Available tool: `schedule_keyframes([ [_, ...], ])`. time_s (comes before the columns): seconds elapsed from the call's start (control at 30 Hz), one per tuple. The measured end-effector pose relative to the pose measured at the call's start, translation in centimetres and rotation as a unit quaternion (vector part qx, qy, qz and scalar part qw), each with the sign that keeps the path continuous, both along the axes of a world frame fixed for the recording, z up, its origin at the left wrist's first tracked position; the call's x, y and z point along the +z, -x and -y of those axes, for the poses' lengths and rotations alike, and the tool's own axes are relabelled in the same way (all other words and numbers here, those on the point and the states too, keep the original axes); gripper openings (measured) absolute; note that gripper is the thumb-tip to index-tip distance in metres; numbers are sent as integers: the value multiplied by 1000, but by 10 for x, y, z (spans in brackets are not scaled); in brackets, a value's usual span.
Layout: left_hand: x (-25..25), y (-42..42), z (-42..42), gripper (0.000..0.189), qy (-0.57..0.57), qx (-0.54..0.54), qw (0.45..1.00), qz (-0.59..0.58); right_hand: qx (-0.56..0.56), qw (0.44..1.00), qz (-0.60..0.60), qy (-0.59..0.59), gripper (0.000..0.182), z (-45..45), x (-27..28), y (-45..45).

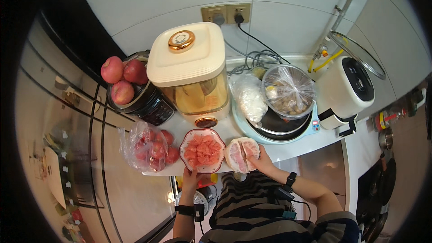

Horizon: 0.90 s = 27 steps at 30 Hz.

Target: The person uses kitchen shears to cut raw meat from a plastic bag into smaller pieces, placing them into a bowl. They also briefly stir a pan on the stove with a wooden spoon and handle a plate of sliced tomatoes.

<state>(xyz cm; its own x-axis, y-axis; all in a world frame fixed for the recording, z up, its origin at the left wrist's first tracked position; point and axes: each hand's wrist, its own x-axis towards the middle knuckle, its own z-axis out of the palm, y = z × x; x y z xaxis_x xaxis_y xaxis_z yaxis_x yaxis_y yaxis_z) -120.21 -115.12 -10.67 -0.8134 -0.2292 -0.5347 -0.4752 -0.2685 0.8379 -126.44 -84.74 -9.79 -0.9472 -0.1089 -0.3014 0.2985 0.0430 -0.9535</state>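
Observation:
A scallop-edged white bowl (pixel 221 160) with a red rim stands at the front edge of the white counter, holding torn pieces of pink pomelo flesh (pixel 202 150). My left hand (pixel 190 179) grips the bowl's near rim, its fingertips partly hidden. Just right of the bowl, my right hand (pixel 263 161) is closed around the right side of a peeled pomelo (pixel 237 155). White pith covers the fruit, and a deep split between its segments faces up. My right thumb lies on top near this split.
Left of the bowl sits a plastic bag of red fruit (pixel 148 150). Behind are a cream container (pixel 189 64), apples (pixel 114 79) on a black cooker (pixel 152 108), and a blue electric hotplate (pixel 243 126) bearing a pan and bagged food. An air fryer (pixel 341 91) stands right.

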Motion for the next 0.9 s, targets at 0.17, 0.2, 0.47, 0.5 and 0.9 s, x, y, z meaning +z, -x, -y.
schedule_keyframes([
  [0.17, -9, -4, 33, 38, 162, -228, 956, 91, 32, 996, 2, -79, 78, -3, 12, -3],
  [0.2, 5, -3, 29, 42, 215, -249, 938, 107, 40, 995, -1, -90, 81, -5, 16, -3],
  [0.47, 112, 55, -66, 33, 92, -352, 932, 6, 8, 996, 68, -65, 70, -66, 8, -26],
  [0.5, 116, 61, -93, 33, 69, -380, 922, 6, -18, 996, 57, -61, 67, -84, 10, -38],
  [0.9, 112, -87, -470, 30, -50, -794, 606, 11, -585, 791, -38, 176, 18, -293, 50, -424],
])
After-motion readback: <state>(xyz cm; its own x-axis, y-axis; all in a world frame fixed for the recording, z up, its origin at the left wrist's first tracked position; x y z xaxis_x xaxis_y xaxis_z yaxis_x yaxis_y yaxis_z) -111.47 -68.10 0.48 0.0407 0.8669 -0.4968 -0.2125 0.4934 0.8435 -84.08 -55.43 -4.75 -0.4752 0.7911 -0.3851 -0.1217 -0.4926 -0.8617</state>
